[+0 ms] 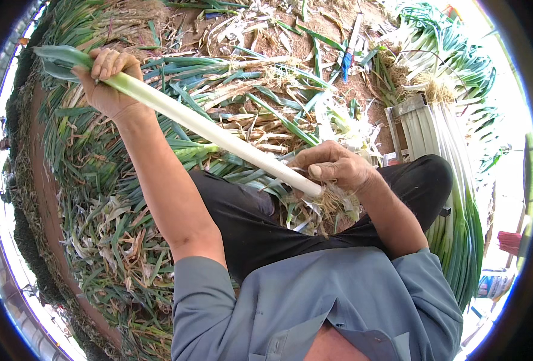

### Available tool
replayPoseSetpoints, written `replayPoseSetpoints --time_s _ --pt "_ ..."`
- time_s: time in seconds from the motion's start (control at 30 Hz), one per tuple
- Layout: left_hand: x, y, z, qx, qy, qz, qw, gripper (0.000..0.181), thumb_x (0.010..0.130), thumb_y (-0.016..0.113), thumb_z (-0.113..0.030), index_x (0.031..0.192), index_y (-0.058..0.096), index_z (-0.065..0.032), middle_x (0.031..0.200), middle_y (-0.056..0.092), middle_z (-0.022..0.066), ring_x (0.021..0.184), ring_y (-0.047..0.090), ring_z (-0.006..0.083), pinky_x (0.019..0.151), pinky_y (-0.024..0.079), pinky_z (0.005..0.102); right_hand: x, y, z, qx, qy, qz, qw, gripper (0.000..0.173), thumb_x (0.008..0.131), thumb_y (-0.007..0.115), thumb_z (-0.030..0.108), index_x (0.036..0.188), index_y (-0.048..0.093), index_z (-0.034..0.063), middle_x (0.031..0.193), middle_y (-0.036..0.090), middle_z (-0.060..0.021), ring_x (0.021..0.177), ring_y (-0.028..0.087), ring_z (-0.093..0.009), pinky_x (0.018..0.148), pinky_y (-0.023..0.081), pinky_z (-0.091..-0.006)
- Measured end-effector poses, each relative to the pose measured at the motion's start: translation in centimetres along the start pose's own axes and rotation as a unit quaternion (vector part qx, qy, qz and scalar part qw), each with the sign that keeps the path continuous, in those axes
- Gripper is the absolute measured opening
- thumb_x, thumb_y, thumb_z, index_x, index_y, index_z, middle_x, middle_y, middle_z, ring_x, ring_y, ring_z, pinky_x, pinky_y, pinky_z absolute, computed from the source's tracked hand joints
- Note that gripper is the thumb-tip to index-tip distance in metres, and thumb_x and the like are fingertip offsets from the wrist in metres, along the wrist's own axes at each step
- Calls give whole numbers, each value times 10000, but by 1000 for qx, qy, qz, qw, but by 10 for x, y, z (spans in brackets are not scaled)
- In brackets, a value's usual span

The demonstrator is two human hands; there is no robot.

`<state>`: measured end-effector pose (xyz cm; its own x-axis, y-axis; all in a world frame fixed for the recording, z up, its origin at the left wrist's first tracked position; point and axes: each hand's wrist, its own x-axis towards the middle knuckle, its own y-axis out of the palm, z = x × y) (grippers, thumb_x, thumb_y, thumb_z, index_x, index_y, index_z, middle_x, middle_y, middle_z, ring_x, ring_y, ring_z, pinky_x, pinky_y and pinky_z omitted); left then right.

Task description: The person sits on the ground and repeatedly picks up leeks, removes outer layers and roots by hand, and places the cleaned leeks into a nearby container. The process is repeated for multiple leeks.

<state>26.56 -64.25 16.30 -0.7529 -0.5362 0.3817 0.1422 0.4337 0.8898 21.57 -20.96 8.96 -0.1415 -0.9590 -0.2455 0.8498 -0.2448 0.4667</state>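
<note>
A long, peeled-looking leek or large spring onion (pixel 212 133) slants across in front of me, its green leaf end at upper left and its white root end at lower right. My left hand (pixel 113 83) grips it where the white shank turns green. Close to the root end is my right hand (pixel 336 167), fingers curled by the stalk. A thin pale shred shows near its fingertips, but whether it is pinched there is unclear. Tangled brown roots (pixel 334 203) hang just below that hand, over my lap between my dark trouser legs (pixel 234 207).
Untrimmed stalks with dry leaves (pixel 194 85) are heaped on the ground ahead and to the left. Cleaned stalks (pixel 433 135) lie bundled in a frame (pixel 409 106) at my right, with more (pixel 456 58) behind. A knife with a blue-wrapped handle (pixel 346 63) lies on the soil.
</note>
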Motion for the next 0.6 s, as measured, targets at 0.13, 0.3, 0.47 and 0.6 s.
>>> replayPoseSetpoints --time_s 0.13,0.3,0.47,0.6 --pt "3 -24 1 -2 12 -30 999 356 1102 624 -322 1081 587 32 631 519 -50 494 515 76 555 448 264 -11 10 -23 153 -86 21 984 733 969 737 561 1236 701 -121 953 732 -137 831 682 -172 782 540 -285" --pt "2 -42 11 98 5 -117 988 275 1120 586 -269 1046 588 -3 599 472 -59 478 475 80 545 439 269 -54 53 -11 269 -102 -384 877 539 988 723 524 1029 698 -13 678 566 -49 575 513 -142 505 393 -325" --pt "-3 -73 -38 230 103 -274 928 323 1127 574 -335 981 584 -46 615 427 -41 518 452 95 517 433 288 -138 -7 -10 85 -298 -206 928 363 1010 635 301 876 739 -20 727 625 -102 631 597 -156 545 456 -320" --pt "1 -35 -9 313 148 -417 840 613 1117 384 -646 1000 546 -66 645 449 8 535 489 151 487 420 326 -127 8 24 -453 -61 -382 803 376 811 802 36 1176 763 -49 1297 735 -165 1069 737 -286 926 581 -372"
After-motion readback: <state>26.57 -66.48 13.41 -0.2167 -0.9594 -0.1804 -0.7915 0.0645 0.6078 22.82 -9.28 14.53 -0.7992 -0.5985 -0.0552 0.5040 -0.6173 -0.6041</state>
